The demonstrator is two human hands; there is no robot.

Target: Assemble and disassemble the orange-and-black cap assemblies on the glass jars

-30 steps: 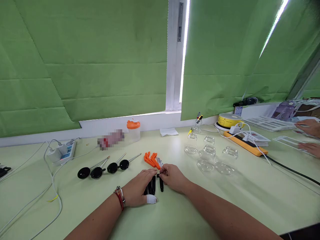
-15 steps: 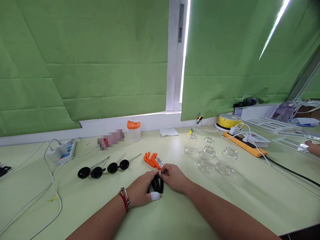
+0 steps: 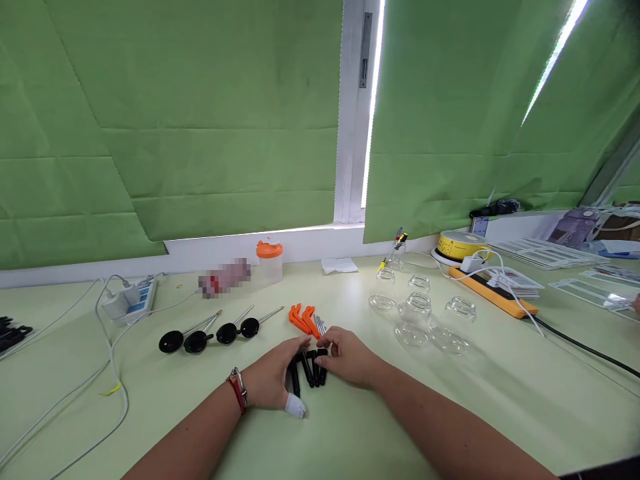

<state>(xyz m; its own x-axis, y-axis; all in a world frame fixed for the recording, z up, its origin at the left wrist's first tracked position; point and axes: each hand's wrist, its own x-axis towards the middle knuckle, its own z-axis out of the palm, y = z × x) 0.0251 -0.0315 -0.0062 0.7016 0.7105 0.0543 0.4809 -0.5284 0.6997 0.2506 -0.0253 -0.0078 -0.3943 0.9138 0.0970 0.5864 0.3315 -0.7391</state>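
Several black T-shaped plastic pieces (image 3: 306, 371) lie side by side on the table in front of me. My left hand (image 3: 274, 375) arches beside the leftmost one, fingers and white-wrapped thumb apart. My right hand (image 3: 346, 355) has thumb and fingers curled about the top of the rightmost black pieces. Just beyond its fingertips, a bundle of thin metal rods (image 3: 320, 325) lies partly hidden. Orange angled pieces (image 3: 303, 319) rest in a row beside the rods. Farther left are several black round-headed tools (image 3: 227, 333) with metal shafts.
Clear glass jars (image 3: 417, 310) stand at right, near an orange power strip (image 3: 493, 291). An orange-lidded cup (image 3: 270, 262), folded paper (image 3: 339, 265) and a blurred pinkish item (image 3: 225, 277) are at the back. White cables (image 3: 111, 347) run along the left. Another person's hand (image 3: 636, 304) shows at far right.
My left hand has shifted left and its thumb has spread away from the black pieces, uncovering more of them. My right thumb has come down onto the right-hand pieces.
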